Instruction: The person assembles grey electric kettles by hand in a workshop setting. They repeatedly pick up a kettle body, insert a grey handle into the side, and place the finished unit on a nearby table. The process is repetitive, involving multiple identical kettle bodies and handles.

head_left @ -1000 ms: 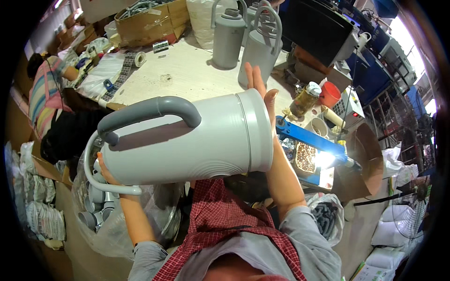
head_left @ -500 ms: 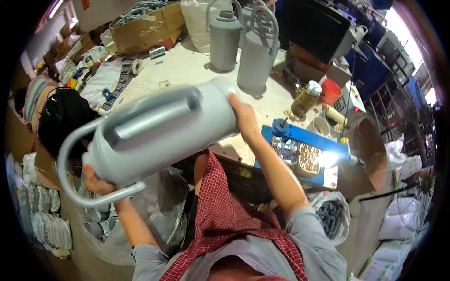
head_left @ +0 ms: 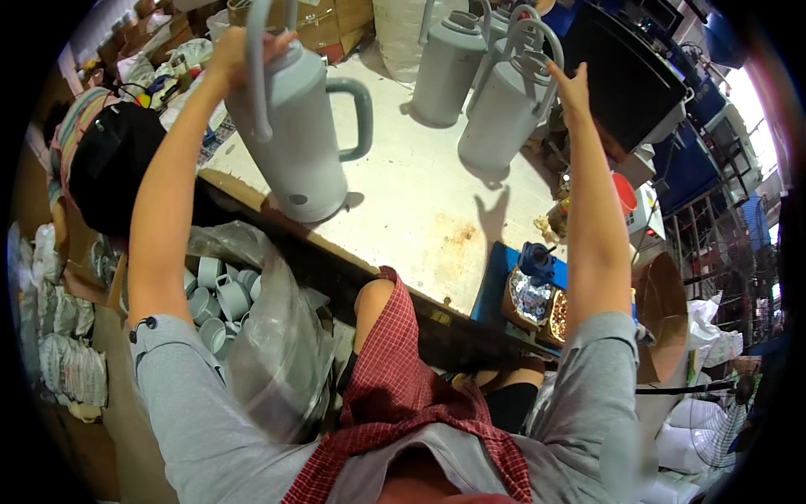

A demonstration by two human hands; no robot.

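Note:
A tall grey plastic jug (head_left: 298, 134) with a side handle and a thin bail handle stands upright near the front edge of the worktable (head_left: 403, 193). My left hand (head_left: 239, 46) grips the top of the jug by its bail handle. My right hand (head_left: 573, 84) is raised with fingers spread, holding nothing, right next to another grey jug (head_left: 508, 105) further back on the table. A third grey jug (head_left: 445, 59) stands behind it.
A clear bag of grey cups (head_left: 222, 294) sits at my lower left. Another person in a striped top (head_left: 75, 134) works at the left. A blue tray with small parts (head_left: 533, 294), a red cup (head_left: 625, 193), cardboard boxes (head_left: 336, 21) and a black bin (head_left: 625, 80) surround the table.
The jug was held tilted on its side in both hands; it now stands upright on the table. My right hand has let go and lifted toward the rear jugs.

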